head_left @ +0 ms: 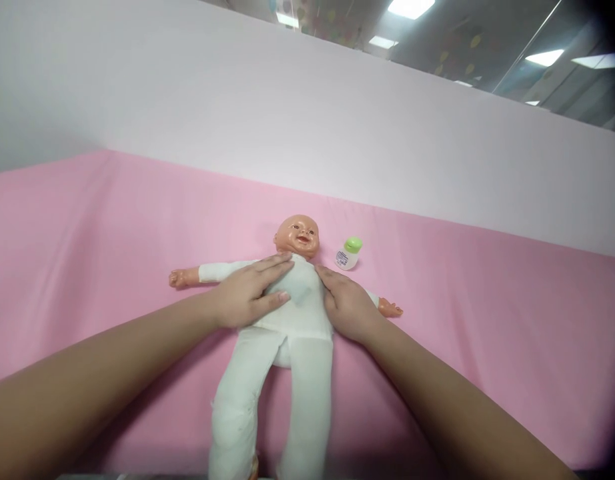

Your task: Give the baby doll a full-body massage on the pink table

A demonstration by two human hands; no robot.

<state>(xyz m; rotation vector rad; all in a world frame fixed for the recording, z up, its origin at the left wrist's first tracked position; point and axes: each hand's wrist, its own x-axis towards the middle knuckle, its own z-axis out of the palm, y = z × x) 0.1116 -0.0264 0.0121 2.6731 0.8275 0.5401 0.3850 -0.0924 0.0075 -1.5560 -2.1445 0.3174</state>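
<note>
Only one container in view: a small white bottle point(348, 254) with a green cap, just right of centre frame. Cap is on. It sits on the pink sheet point(487, 320), tilted, close beside the doll's head but not touching it. It has a label, too small to read. Can't tell what's in it.

The doll point(301, 303) lies on its back at centre frame. Its head points toward the top and its legs run down to the bottom edge. The head is bald, tan plastic. Body, arms and legs are white cloth, soft and wrinkled at the legs. Its arms are spread out to both sides, with bare plastic hands at the ends. There's a faint grey patch on the chest between the person's hands.

The left hand point(250, 293) lies flat on the doll's chest, frame-left side, with fingers stretched toward the neck. It isn't gripping.

The right hand point(345, 307) lies flat along the frame-right side of the torso, palm down and fingers straight. It's touching, not clamped.

The hands are apart, with a strip of torso showing between them. Both forearms come in from the bottom corners.

A white wall point(287, 113) fills the upper half, with ceiling lights point(410, 7) at upper right.
</note>
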